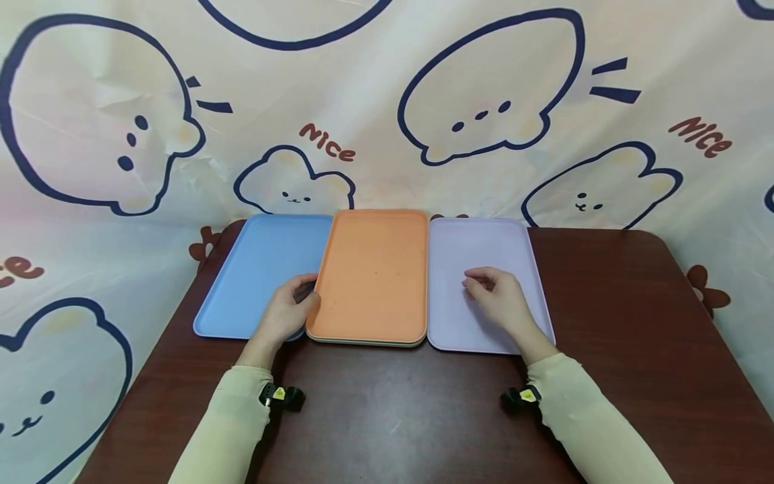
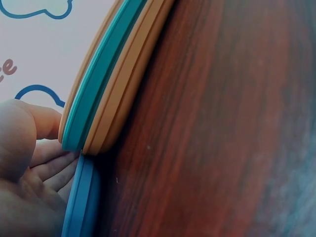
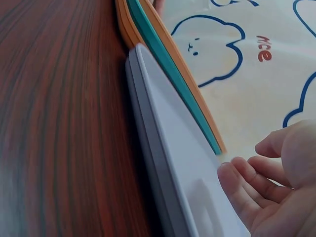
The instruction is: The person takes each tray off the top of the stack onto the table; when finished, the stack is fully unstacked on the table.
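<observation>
Head view shows a dark wooden table (image 1: 387, 417) bearing three tray places side by side: a blue tray (image 1: 260, 269) on the left, a stack topped by an orange tray (image 1: 371, 275) in the middle, a lilac tray (image 1: 478, 249) on the right. Left hand (image 1: 287, 312) curls its fingers at the stack's left edge, thumb on top. Right hand (image 1: 498, 296) hangs over the lilac tray, fingers loosely bent, holding nothing.

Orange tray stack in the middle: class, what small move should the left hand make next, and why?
Probably lift the top orange tray by its left edge. The left hand already has its fingers at that edge, over the blue tray, and the left wrist view shows several stacked rims. The right hand hovers over the lilac tray, holding nothing.
</observation>
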